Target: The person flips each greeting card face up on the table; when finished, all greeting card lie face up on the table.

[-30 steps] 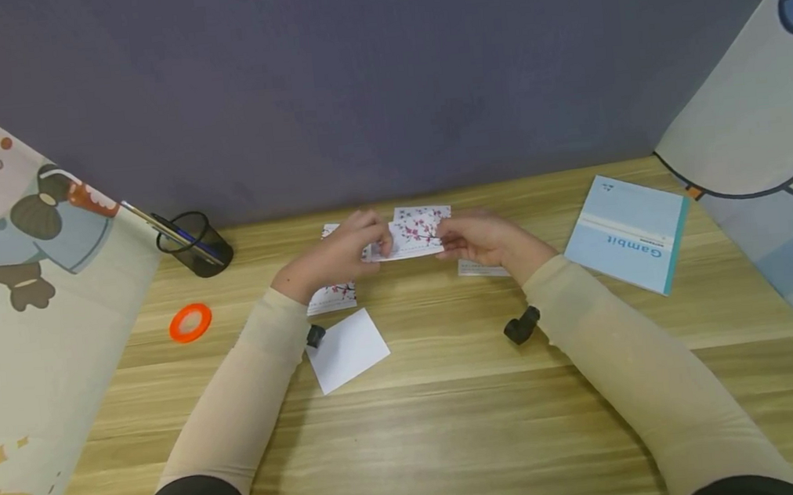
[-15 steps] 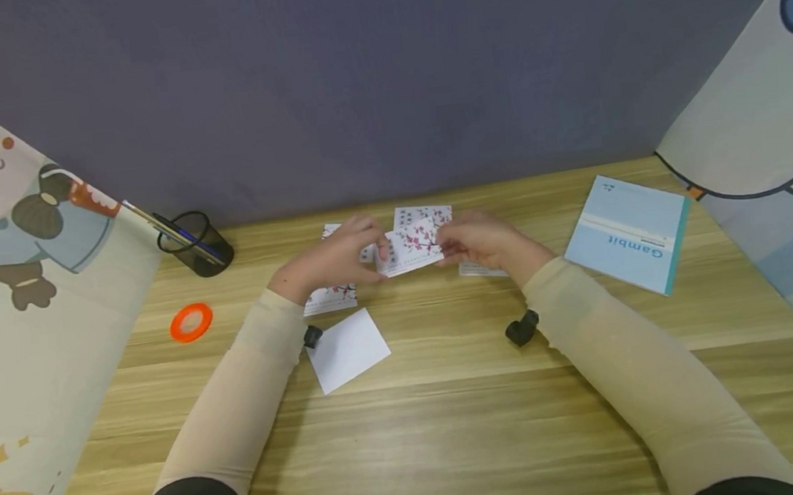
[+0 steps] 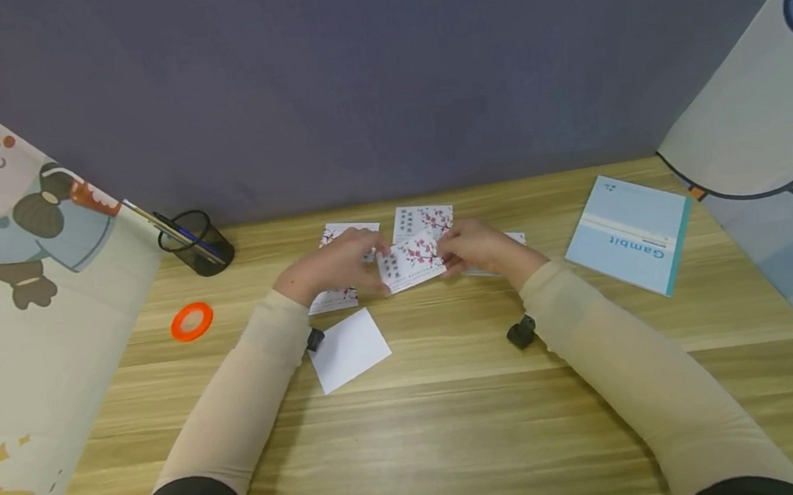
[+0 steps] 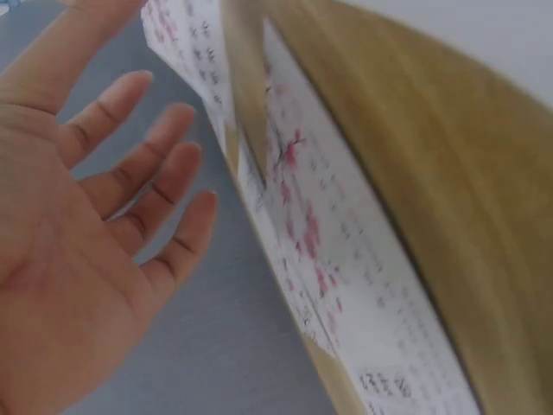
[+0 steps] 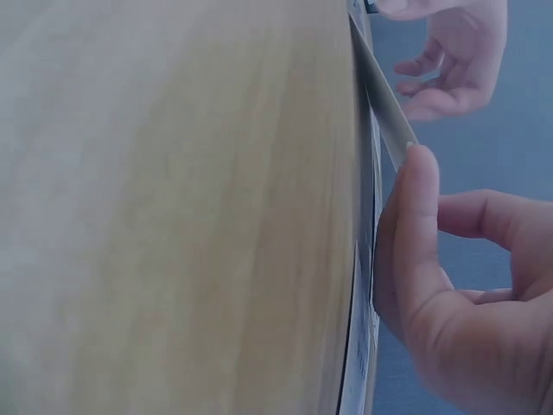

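A white card printed with pink blossoms and dark characters point(image 3: 412, 262) lies tilted between the hands in the head view. At its right edge my right hand point(image 3: 479, 246) pinches it between thumb and fingers; in the right wrist view the card point(image 5: 389, 112) shows edge-on, slanting up from the table. My left hand point(image 3: 336, 265) is at the card's left edge, thumb and index finger spread, the other fingers loose in the left wrist view. Another blossom card point(image 3: 333, 301) lies partly under the left hand. One more blossom card point(image 3: 424, 219) sits just behind the held one.
A further card point(image 3: 517, 237) is partly hidden under the right hand. Nearer lies a blank white card point(image 3: 350, 351). An orange tape roll point(image 3: 191, 322) and a black mesh pen cup point(image 3: 206, 252) stand left; a blue notebook point(image 3: 625, 235) lies right. A grey wall point(image 3: 382, 84) closes the back.
The held card has come down and toward the person, its printed face showing more. The left fingers have loosened from over its left end to its edge. The right hand keeps its pinch.
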Demonstrator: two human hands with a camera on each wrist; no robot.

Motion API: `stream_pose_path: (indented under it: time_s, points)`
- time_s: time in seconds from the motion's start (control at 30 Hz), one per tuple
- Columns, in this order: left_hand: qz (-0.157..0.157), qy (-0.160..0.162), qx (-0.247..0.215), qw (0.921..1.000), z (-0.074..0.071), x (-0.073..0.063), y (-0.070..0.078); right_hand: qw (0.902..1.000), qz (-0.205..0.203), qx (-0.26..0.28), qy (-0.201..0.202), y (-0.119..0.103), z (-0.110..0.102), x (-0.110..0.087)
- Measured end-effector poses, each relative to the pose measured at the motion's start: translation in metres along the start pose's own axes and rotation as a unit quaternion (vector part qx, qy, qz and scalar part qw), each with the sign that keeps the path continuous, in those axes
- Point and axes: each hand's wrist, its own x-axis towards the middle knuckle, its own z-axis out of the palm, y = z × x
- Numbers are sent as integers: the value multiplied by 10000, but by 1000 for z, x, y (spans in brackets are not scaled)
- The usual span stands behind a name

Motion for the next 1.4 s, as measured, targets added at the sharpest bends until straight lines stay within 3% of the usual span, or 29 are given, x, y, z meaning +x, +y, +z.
stream_pose_path:
  time_s: [0.3, 0.73, 1.2, 1.4]
  points:
    - [-139, -102, 470, 9987, 7, 4, 6, 9989, 9, -447, -99, 2, 3, 0]
    - [-282, -219, 383, 9986, 6, 4, 9, 9926, 22, -1211, 92, -1, 2, -5]
    - [-282, -236, 402, 9985, 9, 4, 8, 9892, 30, -1461, 147, -4, 3, -6]
    - [-80, -222, 422, 9988, 6, -1, 7, 9870, -14, -1597, 204, -6, 6, -6]
